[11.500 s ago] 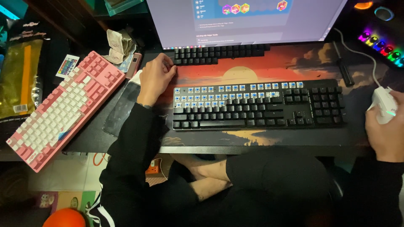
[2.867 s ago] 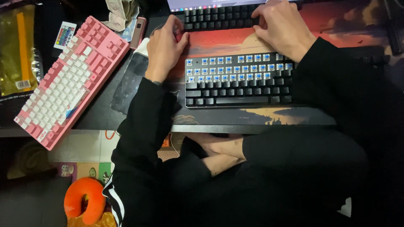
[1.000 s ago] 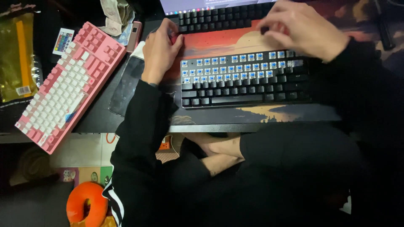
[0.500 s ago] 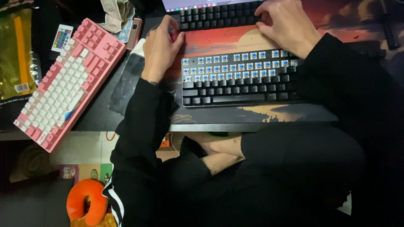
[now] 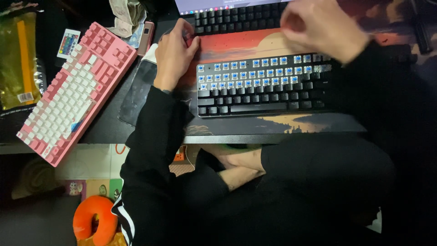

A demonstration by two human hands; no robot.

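While left hand (image 5: 174, 54) rests flat at keyboard's (image 5: 264, 84) far-left corner, right hand (image 5: 318, 29), blurred, grip unclear, hovers over its far edge, nearer the bare switches.

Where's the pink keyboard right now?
Head view, left side: the pink keyboard lies angled at the desk edge, beside a dark phone, left of the left hand.

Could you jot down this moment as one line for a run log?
left hand: rests at far keyboard corner | right hand: blurred above black keyboard with bare blue switches | pink keyboard: off to left
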